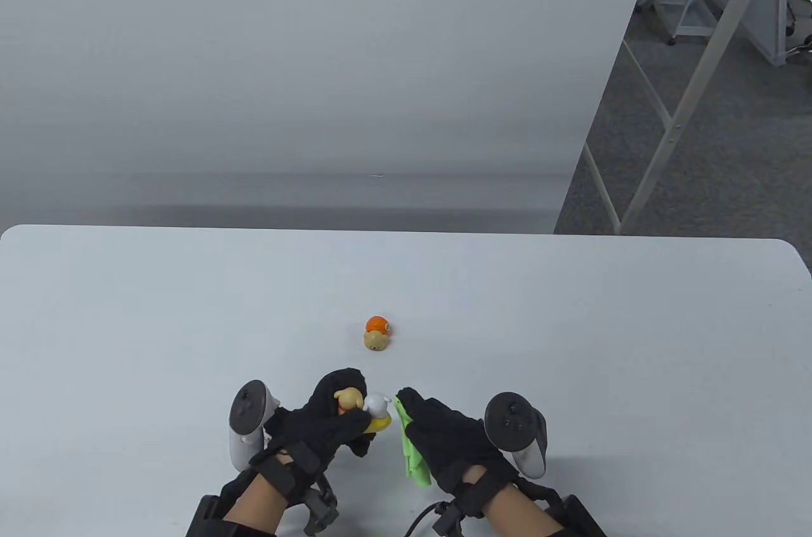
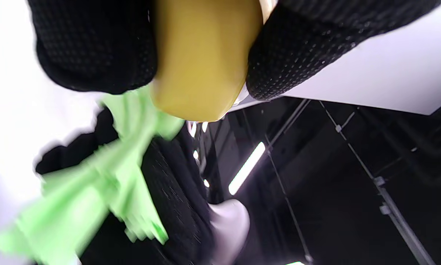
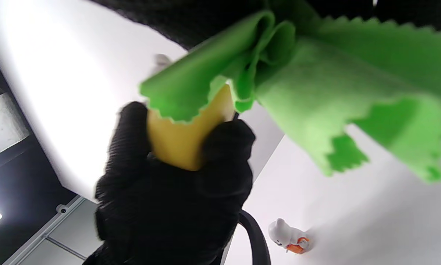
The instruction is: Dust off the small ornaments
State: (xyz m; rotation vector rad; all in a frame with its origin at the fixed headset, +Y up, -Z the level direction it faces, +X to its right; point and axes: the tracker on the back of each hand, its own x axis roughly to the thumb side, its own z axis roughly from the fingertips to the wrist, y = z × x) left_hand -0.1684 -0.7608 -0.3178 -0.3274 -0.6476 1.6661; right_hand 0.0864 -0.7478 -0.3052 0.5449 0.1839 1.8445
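Yellow ornament [image 1: 371, 413] in left hand [image 1: 330, 423]

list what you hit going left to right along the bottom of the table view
left tracker → left hand → yellow ornament → green cloth → right hand → right tracker

You get even, soft light on the table [image 1: 571, 321], with faint shadows. Both wrist views are overexposed on white surfaces, and the green cloth [image 2: 77, 198] smears with motion blur there.
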